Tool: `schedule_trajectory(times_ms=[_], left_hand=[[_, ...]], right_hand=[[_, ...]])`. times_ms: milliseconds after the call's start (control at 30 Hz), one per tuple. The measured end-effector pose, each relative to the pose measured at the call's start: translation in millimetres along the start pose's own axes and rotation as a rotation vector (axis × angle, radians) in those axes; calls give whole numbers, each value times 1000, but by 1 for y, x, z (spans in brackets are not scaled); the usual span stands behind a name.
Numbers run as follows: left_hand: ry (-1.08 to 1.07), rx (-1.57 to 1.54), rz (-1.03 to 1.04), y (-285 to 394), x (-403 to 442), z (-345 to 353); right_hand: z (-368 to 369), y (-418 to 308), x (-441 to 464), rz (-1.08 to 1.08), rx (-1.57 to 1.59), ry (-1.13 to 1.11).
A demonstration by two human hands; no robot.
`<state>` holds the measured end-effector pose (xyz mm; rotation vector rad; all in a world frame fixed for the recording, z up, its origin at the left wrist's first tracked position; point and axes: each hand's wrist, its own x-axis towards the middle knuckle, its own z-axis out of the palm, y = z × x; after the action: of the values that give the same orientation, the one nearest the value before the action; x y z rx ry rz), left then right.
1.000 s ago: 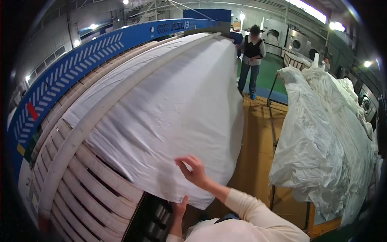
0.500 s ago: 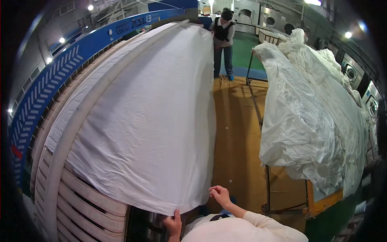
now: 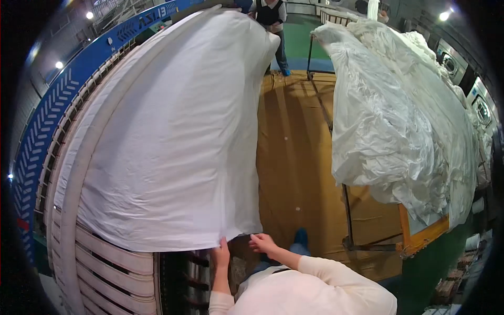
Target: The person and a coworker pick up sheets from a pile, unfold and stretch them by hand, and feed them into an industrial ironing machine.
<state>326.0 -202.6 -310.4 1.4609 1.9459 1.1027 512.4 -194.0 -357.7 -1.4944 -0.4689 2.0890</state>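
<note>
A large white sheet [image 3: 163, 142] lies spread over the slatted feed belts of a machine, its right side hanging down past the edge. My left hand [image 3: 221, 253] pinches the near hem of the sheet between thumb and fingers. Just to the right, my right hand [image 3: 263, 244] has its fingers closed at the sheet's near right corner; the fingertips meet the hem there. Wrinkles run across the cloth toward the far end, where another person [image 3: 271, 16] stands close to the sheet.
A blue machine beam [image 3: 47, 110] and a long pale roller [image 3: 84, 173] run along the left. Crumpled white linens [image 3: 388, 115] are heaped on a metal-framed rack [image 3: 346, 215] at right. Brown floor covering [image 3: 289, 163] stretches between them. Washing machines [image 3: 480, 107] line the right wall.
My right hand has moved left to the sheet's corner, and the near hem now lies straighter. The far right part of the sheet has billowed up beside the other person. The view has tilted down.
</note>
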Motion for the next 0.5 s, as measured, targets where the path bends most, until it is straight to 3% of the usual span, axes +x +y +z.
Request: schedule_trajectory(times_ms=[67,133,200,233,300,333,400,433,467,500], left_hand=[[18,11,185,65,-30,-24],[5,-152,161,108,-54,-42],[-12,-325,83,124,-68,-56],[-1,-355,43,130,-74,-63],[22,-432,-24,137,-73,-72],[50,-400,-67,133,-71,-74],[95,-345,-142,112,-71,-78],[159,-370,-70,96,-65,-74],[147,-535,-233,113,-62,-75],[187,-369,-119,98,-57,-72]], right_hand=[[24,-3,6,367,323,22],[17,8,44,360,736,-429],[9,4,56,280,1003,-552],[0,-15,53,214,1063,-444],[-29,-32,37,-226,951,32],[-39,-49,-5,-507,732,268],[-34,-91,-109,-986,321,494],[-32,-97,-137,-1044,239,494],[-35,-92,-153,-1099,156,502],[-41,-78,-155,-1065,-37,535]])
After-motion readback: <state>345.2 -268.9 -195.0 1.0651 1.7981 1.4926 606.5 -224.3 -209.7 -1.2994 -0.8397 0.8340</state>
